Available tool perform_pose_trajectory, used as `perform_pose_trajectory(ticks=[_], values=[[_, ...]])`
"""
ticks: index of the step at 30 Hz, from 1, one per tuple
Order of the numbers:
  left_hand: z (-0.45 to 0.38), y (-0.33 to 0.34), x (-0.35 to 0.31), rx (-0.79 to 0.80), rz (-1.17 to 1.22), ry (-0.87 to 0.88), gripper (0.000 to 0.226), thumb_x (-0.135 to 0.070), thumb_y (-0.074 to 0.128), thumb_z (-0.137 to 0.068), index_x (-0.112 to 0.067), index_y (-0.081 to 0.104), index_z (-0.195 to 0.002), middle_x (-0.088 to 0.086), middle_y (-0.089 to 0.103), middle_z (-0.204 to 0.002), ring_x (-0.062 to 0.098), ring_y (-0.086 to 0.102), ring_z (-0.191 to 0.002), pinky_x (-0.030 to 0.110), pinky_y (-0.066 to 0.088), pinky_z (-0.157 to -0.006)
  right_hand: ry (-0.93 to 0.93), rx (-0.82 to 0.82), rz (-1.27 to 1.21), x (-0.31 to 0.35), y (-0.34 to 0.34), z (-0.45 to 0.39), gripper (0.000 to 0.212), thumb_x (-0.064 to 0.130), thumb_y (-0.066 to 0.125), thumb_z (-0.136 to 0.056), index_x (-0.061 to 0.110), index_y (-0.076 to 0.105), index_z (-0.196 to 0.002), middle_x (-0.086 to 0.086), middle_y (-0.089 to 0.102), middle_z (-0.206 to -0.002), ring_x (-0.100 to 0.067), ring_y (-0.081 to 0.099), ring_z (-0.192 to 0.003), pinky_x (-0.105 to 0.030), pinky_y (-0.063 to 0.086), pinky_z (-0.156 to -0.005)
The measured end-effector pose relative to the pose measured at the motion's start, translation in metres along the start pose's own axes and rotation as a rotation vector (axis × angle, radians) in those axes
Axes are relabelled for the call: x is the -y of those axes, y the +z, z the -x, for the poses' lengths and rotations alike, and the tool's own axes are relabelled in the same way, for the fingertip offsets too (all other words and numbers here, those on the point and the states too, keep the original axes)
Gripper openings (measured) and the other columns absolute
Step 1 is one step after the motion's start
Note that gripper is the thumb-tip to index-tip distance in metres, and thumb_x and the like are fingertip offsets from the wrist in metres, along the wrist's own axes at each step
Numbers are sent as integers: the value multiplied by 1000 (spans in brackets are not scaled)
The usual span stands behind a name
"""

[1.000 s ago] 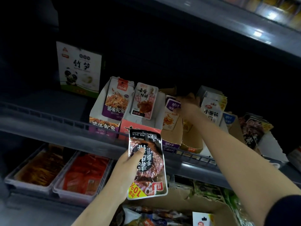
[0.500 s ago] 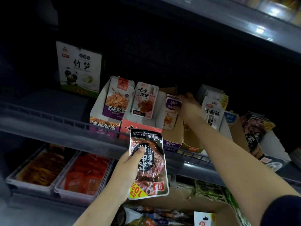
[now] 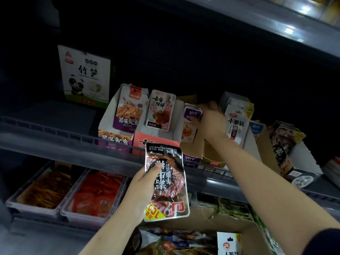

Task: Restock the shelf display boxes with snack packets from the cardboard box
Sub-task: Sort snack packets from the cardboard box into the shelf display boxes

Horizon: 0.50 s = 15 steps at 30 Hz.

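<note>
Sliding left along shelf, right hand (image 3: 209, 120) now pinches purple packet (image 3: 191, 124), seating it in display box; left hand (image 3: 145, 186) grips dark packet (image 3: 165, 181), next up.

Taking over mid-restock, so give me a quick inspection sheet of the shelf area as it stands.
Surface: grey shelf, wire front rail.
Job's things: dark meat packet upside down in left hand; purple-topped packet in its display box; cardboard box below, packets inside.
Clutter: panda box at the back; two trays of sachets on the lower shelf.
Grippers: left hand holds the dark meat packet; right hand grips the purple-topped packet.
Cables: nothing seen.
Surroundings: dim; lit upper shelf.
</note>
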State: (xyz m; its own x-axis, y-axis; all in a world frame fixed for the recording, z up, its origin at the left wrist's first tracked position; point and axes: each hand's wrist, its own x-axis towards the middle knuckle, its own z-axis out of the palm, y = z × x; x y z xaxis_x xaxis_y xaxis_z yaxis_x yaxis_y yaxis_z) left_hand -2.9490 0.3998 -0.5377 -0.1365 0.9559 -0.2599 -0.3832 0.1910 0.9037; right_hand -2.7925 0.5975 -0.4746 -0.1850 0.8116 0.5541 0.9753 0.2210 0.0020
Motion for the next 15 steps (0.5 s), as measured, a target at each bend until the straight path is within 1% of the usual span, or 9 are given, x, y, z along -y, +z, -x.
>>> perform_pose_trajectory(ticks=[4, 5, 7, 9, 11, 14, 15], values=[[2, 4, 3, 1, -31, 9, 35, -40, 53, -96, -28, 52, -129, -7, 52, -123, 13, 42, -114, 32, 28, -96, -13, -48, -124, -3, -15, 36, 42, 36, 58, -89, 20, 57, -128, -9, 52, -129, -29, 51, -114, -40, 48, -87], [3, 5, 4, 0, -45, 9, 41, -40, 52, -96, -27, 50, -134, -5, 51, -132, 15, 42, -121, 34, 28, -100, -13, -58, -165, -5, -19, 48, 42, 38, 57, -89, 19, 59, -126, -9, 53, -127, -29, 52, -112, -40, 49, -87], [9, 8, 6, 2, -63, -16, 49, -42, 52, -96, -25, 44, -141, -2, 43, -146, 22, 37, -136, 40, 27, -108, -6, -89, -269, -10, -30, 73, 40, 38, 61, -87, 18, 62, -121, -10, 55, -124, -29, 54, -110, -42, 51, -85], [16, 12, 9, 11, -85, -41, 55, -45, 53, -94, -26, 41, -144, -2, 37, -152, 24, 32, -140, 43, 25, -112, 3, -96, -355, -17, -41, 100, 37, 35, 66, -86, 17, 64, -119, -10, 56, -123, -28, 54, -111, -43, 52, -85], [22, 18, 14, 10, -94, -61, 60, -48, 55, -93, -25, 39, -146, -2, 35, -154, 25, 31, -141, 44, 25, -112, 23, -91, -434, -23, -52, 127, 36, 33, 67, -86, 17, 64, -118, -6, 56, -118, -23, 56, -104, -41, 53, -84], [34, 32, 26, 21, -95, -86, 61, -46, 57, -92, -24, 39, -146, 0, 35, -154, 26, 32, -141, 42, 26, -110, 98, -35, -556, -30, -67, 168, 34, 35, 63, -88, 22, 61, -120, 4, 54, -116, -13, 56, -98, -31, 51, -83], [37, 39, 30, 34, -100, -90, 58, -44, 57, -93, -23, 40, -145, -1, 37, -152, 25, 33, -140, 40, 27, -108, 118, -21, -599, -33, -71, 180, 32, 34, 62, -89, 24, 61, -120, 7, 55, -112, -9, 56, -95, -27, 52, -81]])
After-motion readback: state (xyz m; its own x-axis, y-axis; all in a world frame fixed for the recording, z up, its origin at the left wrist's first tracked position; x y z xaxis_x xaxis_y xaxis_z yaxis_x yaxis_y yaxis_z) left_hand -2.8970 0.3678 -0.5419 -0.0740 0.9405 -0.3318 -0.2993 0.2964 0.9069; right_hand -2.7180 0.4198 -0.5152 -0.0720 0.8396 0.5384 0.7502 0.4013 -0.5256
